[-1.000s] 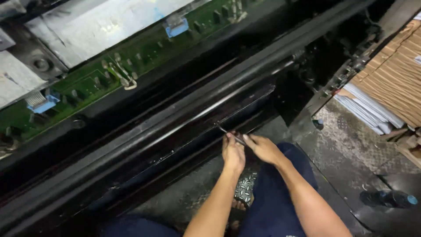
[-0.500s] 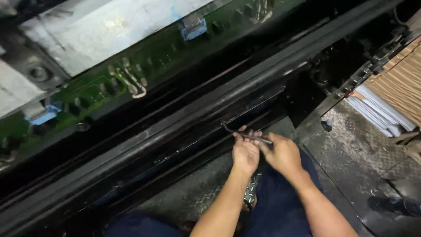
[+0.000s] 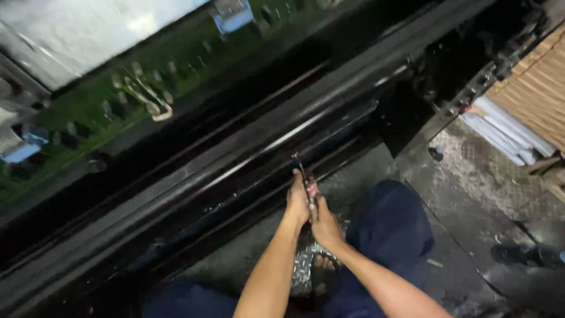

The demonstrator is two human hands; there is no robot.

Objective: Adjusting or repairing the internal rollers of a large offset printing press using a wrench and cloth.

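Both hands meet at the lower edge of the long black frame point(image 3: 247, 159): the left hand point(image 3: 298, 197) and right hand point(image 3: 325, 227) are pressed close together, gripping a thin dark tool point(image 3: 303, 176) (its tip touches the frame's rail). Beyond lies a green circuit board point(image 3: 118, 112), with white tubes point(image 3: 506, 132) at the right

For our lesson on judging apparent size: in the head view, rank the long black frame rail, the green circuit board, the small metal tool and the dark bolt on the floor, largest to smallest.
1. Black frame rail
2. Green circuit board, partly cut off at the edge
3. Metal tool, held between both hands
4. Dark bolt, smallest but blurred
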